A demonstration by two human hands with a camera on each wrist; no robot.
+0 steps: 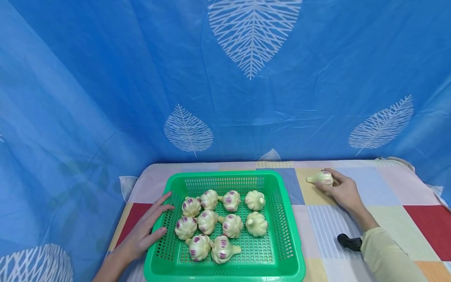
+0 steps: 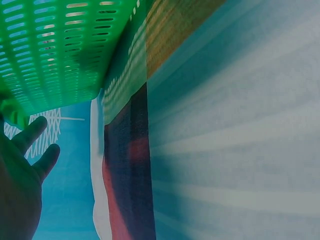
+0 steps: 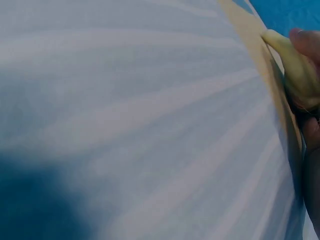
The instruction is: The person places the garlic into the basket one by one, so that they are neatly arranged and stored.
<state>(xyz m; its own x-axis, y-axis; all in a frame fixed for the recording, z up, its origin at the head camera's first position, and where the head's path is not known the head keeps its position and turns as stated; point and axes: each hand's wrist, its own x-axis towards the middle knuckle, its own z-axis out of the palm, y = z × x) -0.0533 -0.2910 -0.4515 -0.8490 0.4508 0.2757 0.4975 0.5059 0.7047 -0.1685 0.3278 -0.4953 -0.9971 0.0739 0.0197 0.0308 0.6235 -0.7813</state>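
My right hand (image 1: 343,192) grips a garlic bulb (image 1: 324,178) by its round body, over the yellow patch of the cloth right of the basket. The bulb's stem points left. In the right wrist view the same bulb (image 3: 295,67) shows between thumb and fingers at the right edge. My left hand (image 1: 144,231) rests on the left rim of a green plastic basket (image 1: 297,243), fingers extended over it. From the left wrist view, two fingers of the left hand (image 2: 22,175) appear below the slotted basket wall (image 2: 55,55). Several cream garlic bulbs (image 1: 208,222) with purple streaks lie inside the basket.
A patchwork cloth (image 1: 384,219) covers the table. Beside the right sleeve lies a small black object (image 1: 349,242). Blue curtains (image 1: 299,109) with white leaf prints hang behind the table and along its left side.
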